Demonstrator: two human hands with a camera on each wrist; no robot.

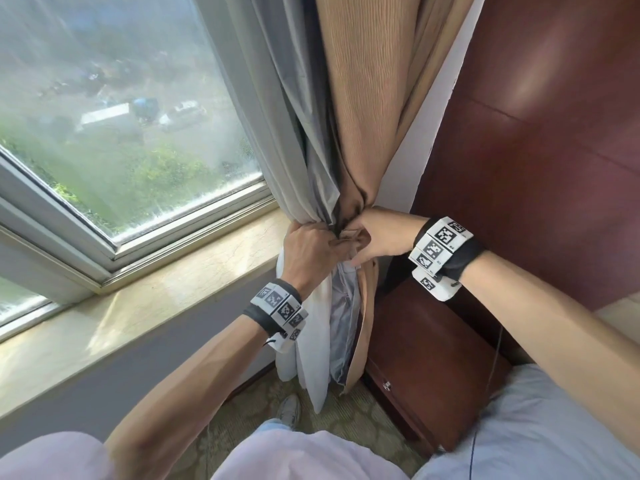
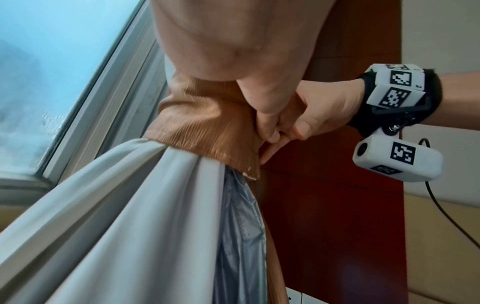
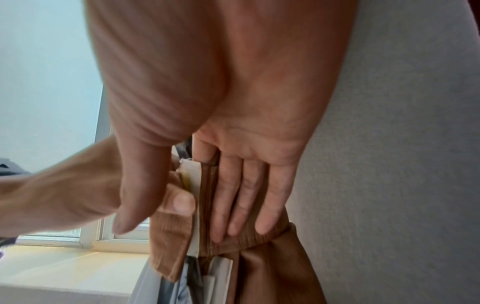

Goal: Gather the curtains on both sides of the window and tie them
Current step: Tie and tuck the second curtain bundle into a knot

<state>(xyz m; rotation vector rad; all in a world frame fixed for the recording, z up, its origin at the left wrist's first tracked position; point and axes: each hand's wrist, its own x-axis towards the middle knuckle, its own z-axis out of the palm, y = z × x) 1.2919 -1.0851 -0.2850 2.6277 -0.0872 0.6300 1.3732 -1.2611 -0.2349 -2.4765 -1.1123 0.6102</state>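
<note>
Right hand (image 3: pixel 233 115) fingers (image 3: pixel 245 197) flat against brown tie band (image 3: pixel 171 242), left hand (image 3: pixel 78 193) alongside.

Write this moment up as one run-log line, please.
curtain: gathered beside window | tie band: wrapped round bundle | left hand: grips one end | right hand: presses other end flat | fastening: not confirmed

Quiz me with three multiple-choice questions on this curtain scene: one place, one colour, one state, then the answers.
1. Where does the gathered curtain hang? A. right of the window B. left of it C. across its middle
2. What colour is the band round the curtain? A. blue B. brown C. green
3. How do the right hand's fingers lie? A. in an empty fist B. clear of the curtain C. straight, on the band
A: head view, it hangs between window and wood panel. B: left wrist view, ribbed brown cloth. C: right wrist view, flat along it.
</note>
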